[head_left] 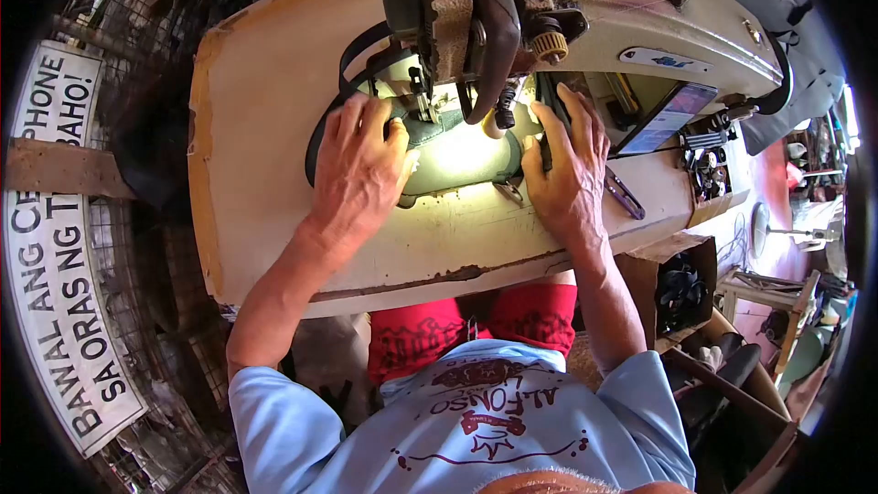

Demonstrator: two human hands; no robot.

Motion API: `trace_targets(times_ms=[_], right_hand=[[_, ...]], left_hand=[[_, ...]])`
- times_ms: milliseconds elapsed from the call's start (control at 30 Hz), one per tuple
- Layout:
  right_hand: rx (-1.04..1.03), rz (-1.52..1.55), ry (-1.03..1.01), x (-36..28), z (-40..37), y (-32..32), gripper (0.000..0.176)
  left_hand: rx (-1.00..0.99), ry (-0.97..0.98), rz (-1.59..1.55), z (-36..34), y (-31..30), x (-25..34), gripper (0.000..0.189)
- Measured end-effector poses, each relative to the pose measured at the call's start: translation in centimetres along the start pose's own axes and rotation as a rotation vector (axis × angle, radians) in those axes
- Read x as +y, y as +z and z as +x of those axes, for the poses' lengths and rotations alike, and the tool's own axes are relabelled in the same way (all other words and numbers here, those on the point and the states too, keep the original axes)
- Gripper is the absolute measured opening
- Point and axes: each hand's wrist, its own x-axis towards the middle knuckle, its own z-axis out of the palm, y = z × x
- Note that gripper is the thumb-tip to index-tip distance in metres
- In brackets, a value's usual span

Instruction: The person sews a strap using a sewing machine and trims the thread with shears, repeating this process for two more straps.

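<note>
A greenish-grey panel with dark edges [457,169] lies under the needle and presser foot of a sewing machine [423,101], in bright lamp light. My left hand [357,160] is on the panel's left side, its fingers bent and its thumb and forefinger close together at the material. On the right, my right hand [572,160] grips the panel's other end, with the thumb low and the fingers reaching forward beside a black strip. Behind my left fingers a black strap-like loop [352,59] stands up. The undersides of both hands are hidden.
A small pair of thread snips [508,190] lies just in front of the panel. Right of my hand are dark scissors [624,194], a propped phone [666,117] and a tray of small parts [712,174]. A cardboard box [681,288] stands below the table's right edge.
</note>
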Motion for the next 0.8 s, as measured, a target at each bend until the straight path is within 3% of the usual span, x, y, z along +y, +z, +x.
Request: trace_targets(times_ms=[133, 233, 367, 433, 533, 667, 733, 800], right_hand=[[0.078, 0.02, 0.032, 0.4, -0.3, 0.0, 0.032], [0.133, 0.069, 0.043, 0.4, -0.2, -0.1, 0.031], [0.258, 0.099, -0.017, 0.9, -0.3, -0.9, 0.029], [0.323, 0.18, -0.085, 0.9, -0.4, -2.6, 0.027], [0.414, 0.067, -0.132, 2.0, 0.0, -7.6, 0.026], [0.501, -0.334, -0.151, 7.9, 4.8, -15.9, 0.032], [0.403, -0.531, -0.307, 15.6, 9.5, -20.6, 0.036], [0.309, -0.571, -0.25, 23.8, 15.6, -22.2, 0.036]], left_hand=[[0.039, 0.137, -0.114, 0.3, 0.3, -1.7, 0.039], [-0.04, -0.002, -0.268, -0.4, 1.8, -2.1, 0.041], [-0.042, -0.026, -0.277, -0.5, 1.8, -1.9, 0.044], [-0.026, -0.073, -0.321, -0.4, 1.7, -1.7, 0.044], [-0.05, -0.08, -0.297, -0.4, 2.0, -2.0, 0.043], [-0.08, -0.108, -0.258, -0.3, 2.2, -1.9, 0.043], [-0.107, -0.099, -0.25, -0.3, 2.3, -2.1, 0.044], [-0.104, -0.087, -0.215, -0.2, 2.7, -2.4, 0.046]])
